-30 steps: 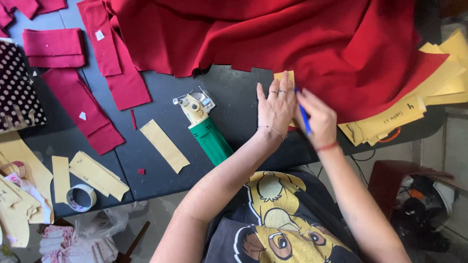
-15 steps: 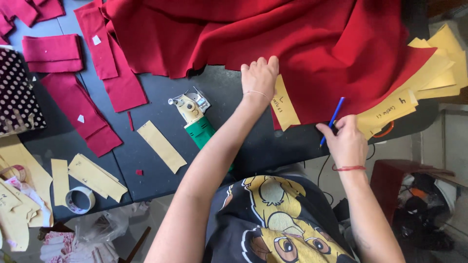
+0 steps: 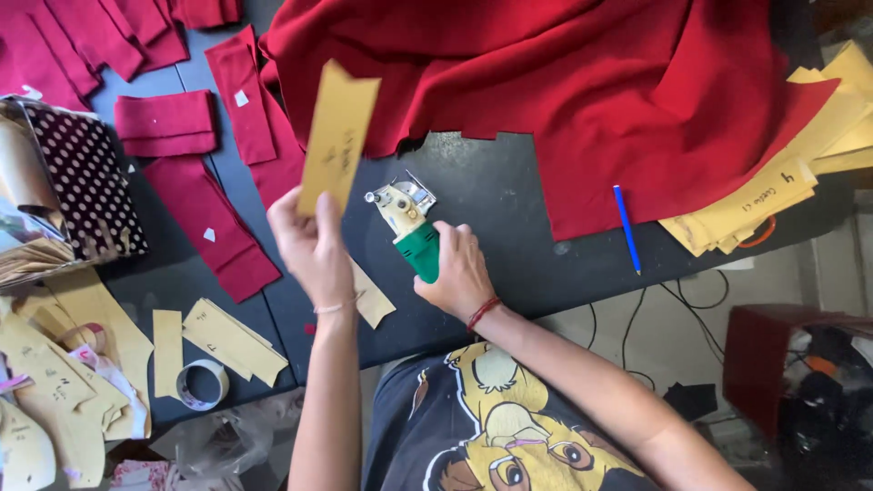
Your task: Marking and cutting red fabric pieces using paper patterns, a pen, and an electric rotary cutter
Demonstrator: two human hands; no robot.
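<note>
Your left hand pinches a stiff yellow paper strip upright above the dark bench. Your right hand wraps its fingers around the green-handled electric cutter, near the soft red cloth.

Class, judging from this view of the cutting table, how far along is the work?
Done: several cut red strips lie at left. In hand: left hand lifts a yellow paper pattern; right hand grips the green cutter. Left: the big red cloth looks largely uncut.
</note>
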